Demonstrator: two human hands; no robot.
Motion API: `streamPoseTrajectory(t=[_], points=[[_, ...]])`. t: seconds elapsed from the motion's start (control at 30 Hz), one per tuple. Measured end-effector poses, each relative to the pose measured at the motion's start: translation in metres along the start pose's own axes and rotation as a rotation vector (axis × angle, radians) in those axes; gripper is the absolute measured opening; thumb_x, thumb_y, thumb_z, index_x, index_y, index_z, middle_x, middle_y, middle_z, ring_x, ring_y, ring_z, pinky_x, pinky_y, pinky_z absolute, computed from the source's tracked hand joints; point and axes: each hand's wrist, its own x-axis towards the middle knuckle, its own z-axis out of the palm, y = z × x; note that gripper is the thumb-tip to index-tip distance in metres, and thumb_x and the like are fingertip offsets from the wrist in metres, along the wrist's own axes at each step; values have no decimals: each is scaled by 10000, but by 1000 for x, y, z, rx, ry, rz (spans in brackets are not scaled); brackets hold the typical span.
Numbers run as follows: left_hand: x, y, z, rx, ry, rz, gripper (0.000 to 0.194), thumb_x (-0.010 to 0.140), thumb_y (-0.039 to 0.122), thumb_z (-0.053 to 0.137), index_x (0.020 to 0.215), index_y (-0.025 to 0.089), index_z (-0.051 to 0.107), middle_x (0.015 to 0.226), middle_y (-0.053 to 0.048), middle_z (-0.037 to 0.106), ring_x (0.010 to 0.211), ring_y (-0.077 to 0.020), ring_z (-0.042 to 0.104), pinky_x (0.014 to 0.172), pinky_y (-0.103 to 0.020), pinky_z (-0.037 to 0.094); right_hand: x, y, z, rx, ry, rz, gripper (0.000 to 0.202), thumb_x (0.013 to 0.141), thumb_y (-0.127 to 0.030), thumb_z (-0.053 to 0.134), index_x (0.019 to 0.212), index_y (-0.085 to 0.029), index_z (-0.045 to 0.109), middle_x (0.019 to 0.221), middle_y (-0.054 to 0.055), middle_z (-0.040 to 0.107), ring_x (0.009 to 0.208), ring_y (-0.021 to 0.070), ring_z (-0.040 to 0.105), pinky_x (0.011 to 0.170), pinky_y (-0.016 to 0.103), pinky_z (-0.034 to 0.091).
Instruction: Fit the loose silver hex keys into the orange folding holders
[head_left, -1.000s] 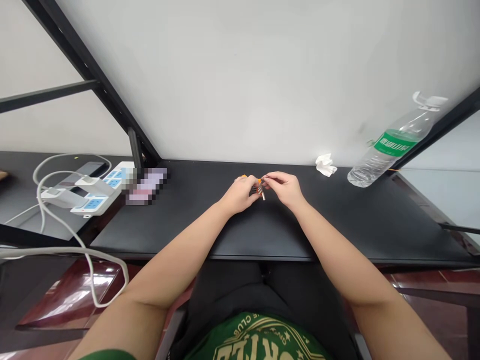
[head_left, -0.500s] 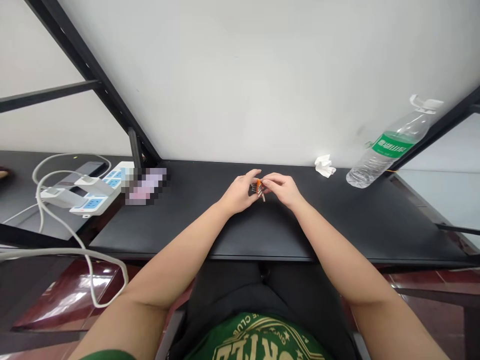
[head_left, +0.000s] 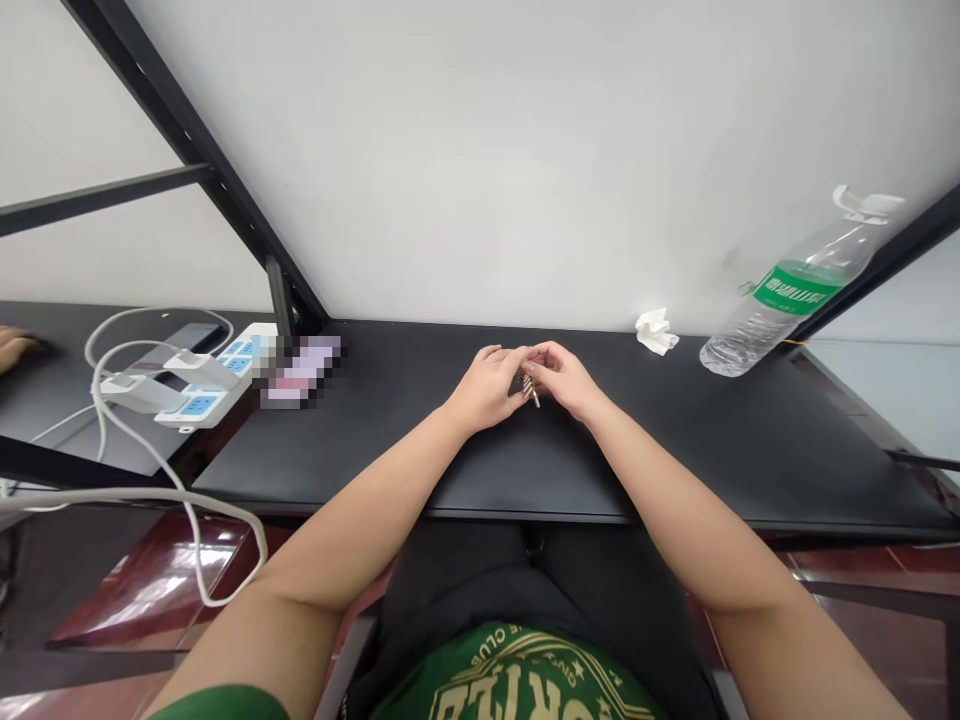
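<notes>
Both hands meet over the middle of the black desk (head_left: 375,440), around a small bundle of silvery rods (head_left: 531,388) with a bit of orange at its top. It looks like a set of hex keys in a holder, but it is too small to be sure. My left hand (head_left: 491,390) has its fingers curled around the bundle's left side, the fingertips reaching over the top. From the right, my right hand (head_left: 564,380) pinches the bundle between thumb and fingers. Much of the bundle is hidden by the fingers. One rod points down toward me.
A clear plastic bottle (head_left: 780,300) with a green label stands at the right, beside a crumpled tissue (head_left: 655,331). At left are a blurred-out phone-like object (head_left: 307,370), a white power strip (head_left: 225,375) with plugs and cables, and another person's hand (head_left: 13,348).
My left hand's fingers have closed over the bundle, hiding most of its orange part. The hands are nearer each other. The view has shifted slightly, and another person's hand shows more at far left.
</notes>
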Motion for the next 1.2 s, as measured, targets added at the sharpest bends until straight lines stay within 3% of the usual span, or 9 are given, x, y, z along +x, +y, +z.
streamPoseTrajectory(t=[0.17,0.37,0.57,0.67,0.8,0.9,1.03,1.13,1.2], points=[[0,2,0,-7,-11,-2,579,929,296,680,1455,233,447,1332,-121,709,1246,-282,677,1211,-526,413,0,3,1,-36,-33,66,537,779,-686,797,1014,-256,576,765,-38,656,588,154,651,520,297,592],[0,8,3,61,-13,-64,510,893,251,677,1359,200,475,1132,-81,762,1083,-260,728,1259,-557,330,0,8,4,-227,15,-41,416,920,-662,650,1028,-262,613,763,-35,690,538,148,668,510,279,580],[4,3,1,49,-90,-213,429,833,335,757,1209,204,596,1088,-86,767,1055,-291,728,1128,-530,443,0,5,-12,-251,-25,125,359,928,-590,681,984,-237,648,702,-10,690,553,166,680,487,281,565],[2,-5,2,58,-184,-218,395,827,412,779,1146,215,656,1026,-80,764,1007,-300,724,1015,-500,512,-2,3,-24,-483,-85,108,279,926,-506,706,1011,-241,683,723,-3,716,527,145,645,471,262,493],[-1,-13,4,20,-253,-180,420,818,468,797,1143,226,684,1063,-90,757,1019,-300,706,937,-462,550,-2,3,-33,-845,-8,-2,187,913,-416,704,1001,-253,729,789,8,733,641,164,648,581,295,490],[-3,-16,3,-15,-217,-188,341,828,420,777,1095,226,692,1049,-74,748,985,-280,690,904,-441,559,-2,4,-32,-952,22,-74,232,907,-379,690,1085,-240,746,958,51,733,807,201,672,747,350,545],[-3,-28,1,24,-73,-281,110,882,240,634,973,221,691,1016,-72,730,988,-275,650,880,-430,552,-7,3,-24,-938,-148,-189,333,900,-354,707,1220,-272,749,1253,86,665,1066,239,669,955,398,550],[-6,-42,3,116,-17,-391,247,871,256,649,1110,207,687,1193,-119,708,1104,-336,613,939,-505,535,-10,3,-18,-1001,-275,-197,291,898,-332,719,1182,-308,776,1321,78,650,1224,287,611,1045,441,518],[-8,-50,7,155,-20,-432,361,859,312,691,1207,217,671,1288,-138,683,1162,-367,593,950,-532,528,-9,4,-18,-1060,-284,-175,250,909,-310,708,1146,-303,789,1316,81,666,1232,307,595,1043,463,518]])
